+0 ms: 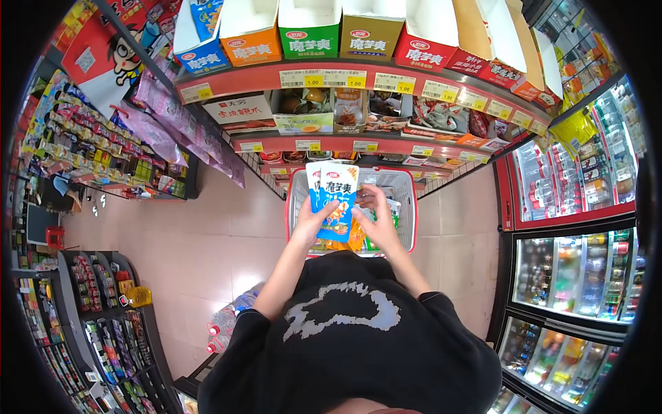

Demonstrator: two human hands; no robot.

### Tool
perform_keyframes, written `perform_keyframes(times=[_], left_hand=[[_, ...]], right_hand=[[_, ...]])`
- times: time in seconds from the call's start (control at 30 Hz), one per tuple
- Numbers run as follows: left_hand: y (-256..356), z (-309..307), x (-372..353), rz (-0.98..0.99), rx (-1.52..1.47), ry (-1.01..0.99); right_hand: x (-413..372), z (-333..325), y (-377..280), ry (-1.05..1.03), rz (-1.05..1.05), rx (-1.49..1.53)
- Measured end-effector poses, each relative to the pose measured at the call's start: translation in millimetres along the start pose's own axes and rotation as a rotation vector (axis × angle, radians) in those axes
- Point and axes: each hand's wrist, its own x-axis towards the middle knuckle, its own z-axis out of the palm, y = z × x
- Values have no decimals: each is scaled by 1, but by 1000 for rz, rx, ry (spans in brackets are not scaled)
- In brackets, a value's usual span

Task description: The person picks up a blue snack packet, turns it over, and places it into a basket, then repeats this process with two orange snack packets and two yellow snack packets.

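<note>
My left hand (312, 221) is closed on blue-and-white snack packets (336, 219), with its thumb across the front one. At least two packets overlap, fanned at the top. My right hand (378, 219) is at the right edge of the packets, its fingers curved and its thumb apart from them. Whether its fingertips touch the packet is hard to see. Under both hands is a shopping basket (412, 231) with a pale wall and red rim. Orange packets (353, 239) and green packets (394, 210) lie inside it, partly hidden by my hands.
Ahead, a shelf with a red price rail (276, 77) carries open display boxes, including a green box (309, 38) and an orange box (249, 50). Glass-door drink coolers (572, 276) line the right. A dark snack rack (114, 324) and bottles (224, 324) are at the left.
</note>
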Motion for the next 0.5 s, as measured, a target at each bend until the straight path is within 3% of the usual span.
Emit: perform_keyframes(times=[0.1,0.2,0.23,0.3,0.4,0.5], left_hand=[[31,16,-16,114,72,-17],[44,26,-27,180,177,39],[49,29,-31,164,47,27],[61,36,-36,131,-216,-6],[67,35,-37,139,-174,-12],[74,39,-37,154,-186,-33]], right_hand=[[10,0,-21,-166,-4,-46],[14,2,-43,-283,135,2],[15,3,-44,-300,149,15],[17,8,-54,-213,124,257],[15,5,-77,-207,202,395],[18,1,-74,-171,151,375]])
